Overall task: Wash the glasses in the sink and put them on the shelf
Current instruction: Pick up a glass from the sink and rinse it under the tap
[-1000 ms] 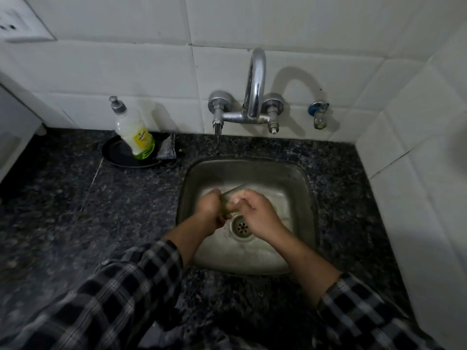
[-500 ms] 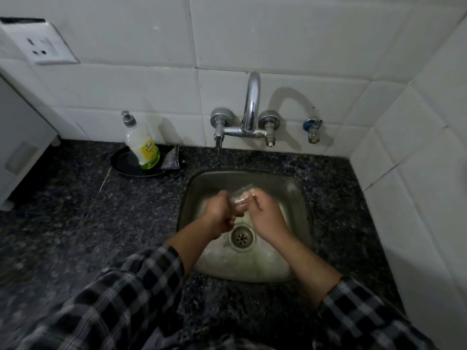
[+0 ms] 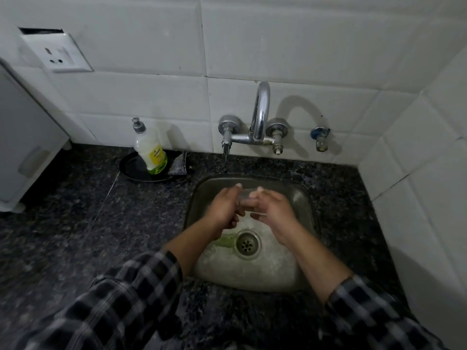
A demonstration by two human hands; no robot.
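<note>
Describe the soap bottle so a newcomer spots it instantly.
Start at the tap on the tiled wall, then go left along the dark counter to a black dish. The bottle stands on it, upright: whitish, grey cap, yellow label, green liquid low down, unlike the low grey pad beside it.

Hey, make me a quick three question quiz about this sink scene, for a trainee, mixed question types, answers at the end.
1. True or false: the left hand and right hand both hold the glass above the sink.
2. The soap bottle stands in: A) a black dish, B) the sink, C) a drawer.
3. Fill in: the round metal part in the sink floor is the ____.
Key: 1 true; 2 A; 3 drain.
</note>
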